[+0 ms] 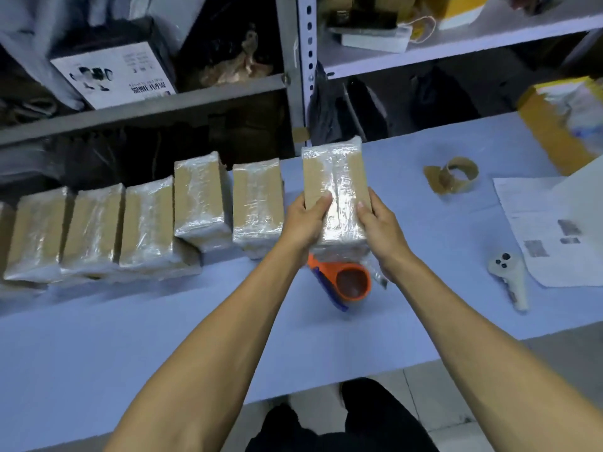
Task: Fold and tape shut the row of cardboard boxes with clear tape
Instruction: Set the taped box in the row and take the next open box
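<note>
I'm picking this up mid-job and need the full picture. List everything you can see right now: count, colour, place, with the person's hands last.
held box: one, brown under clear tape, above the table at centre, gripped from both sides
taped boxes: at least five, brown under clear tape, row along the table's back edge at left
tape dispenser: one, orange and blue, on the table under the held box
spent tape core: one, brown cardboard, table at right
papers: white printed sheets, table's right edge
controller: one, white, beside the papers
table: one, light blue
shelves: grey metal, behind the table, holding mixed packages
left hand: grips the box's left side
right hand: grips the box's right side
</note>
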The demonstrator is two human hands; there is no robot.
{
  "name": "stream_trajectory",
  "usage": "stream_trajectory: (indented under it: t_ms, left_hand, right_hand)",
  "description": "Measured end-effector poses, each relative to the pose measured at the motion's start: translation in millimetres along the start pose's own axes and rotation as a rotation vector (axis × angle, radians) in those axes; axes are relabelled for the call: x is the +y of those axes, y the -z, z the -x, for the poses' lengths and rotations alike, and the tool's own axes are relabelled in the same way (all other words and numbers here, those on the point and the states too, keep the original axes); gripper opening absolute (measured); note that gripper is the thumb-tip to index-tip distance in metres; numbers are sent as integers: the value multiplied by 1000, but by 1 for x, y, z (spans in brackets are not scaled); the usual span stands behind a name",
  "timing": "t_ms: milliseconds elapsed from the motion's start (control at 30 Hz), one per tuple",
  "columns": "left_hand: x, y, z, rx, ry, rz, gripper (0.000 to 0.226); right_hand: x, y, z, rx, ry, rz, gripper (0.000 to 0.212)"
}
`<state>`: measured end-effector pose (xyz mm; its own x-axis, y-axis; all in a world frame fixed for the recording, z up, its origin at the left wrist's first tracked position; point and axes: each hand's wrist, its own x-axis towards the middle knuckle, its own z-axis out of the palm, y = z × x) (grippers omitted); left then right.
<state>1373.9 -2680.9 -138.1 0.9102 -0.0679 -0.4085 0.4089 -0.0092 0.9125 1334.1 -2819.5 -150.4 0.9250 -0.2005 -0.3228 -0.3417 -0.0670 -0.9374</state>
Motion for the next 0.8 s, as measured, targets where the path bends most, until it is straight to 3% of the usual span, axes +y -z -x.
stream_trajectory:
  t_ms: [300, 667, 800]
  left_hand:
    - [-36, -30, -79, 167, -20, -234, 35]
    - [-46, -39, -105, 305, -83, -386, 35]
    - [-26, -44, -96, 349, -183, -640, 48]
  right_hand:
    - [35, 11, -101, -160, -76, 204, 50]
    - [58, 11, -132, -159, 15, 195, 44]
    - [43, 17, -130, -189, 20, 429, 50]
